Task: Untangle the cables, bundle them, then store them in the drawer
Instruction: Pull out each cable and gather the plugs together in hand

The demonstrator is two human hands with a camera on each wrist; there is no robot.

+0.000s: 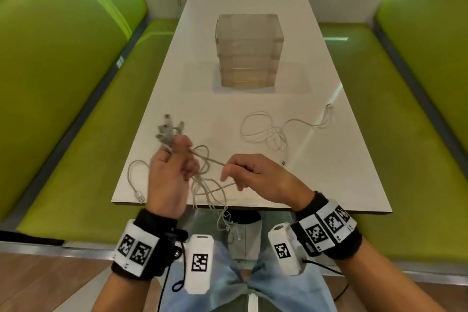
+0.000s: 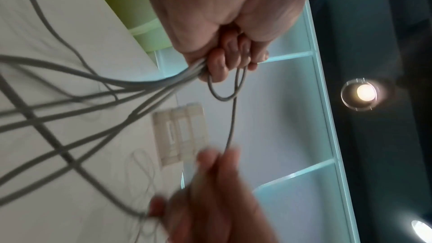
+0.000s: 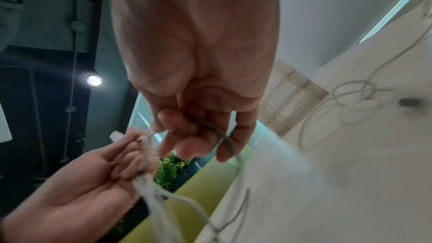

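My left hand [image 1: 174, 159] grips a bunch of grey-white cables [image 1: 207, 185] above the near edge of the white table [image 1: 228, 114], their plug ends [image 1: 167, 129] sticking up past the fingers. In the left wrist view the curled fingers [image 2: 222, 62] clamp several strands [image 2: 140, 84]. My right hand [image 1: 243, 172] pinches one strand [image 1: 215, 161] stretched from the left fist; the right wrist view shows the cable [image 3: 224, 136] running through its fingers. Loose loops hang off the table edge. A second white cable [image 1: 268, 132] lies coiled to the right. The clear drawer unit [image 1: 248, 50] stands mid-table, drawers closed.
Green bench seats [image 1: 83, 114] flank the table on both sides. One USB plug [image 1: 139, 196] of the held bunch lies at the table's near-left edge. A small connector [image 1: 329, 106] of the loose cable lies near the right edge.
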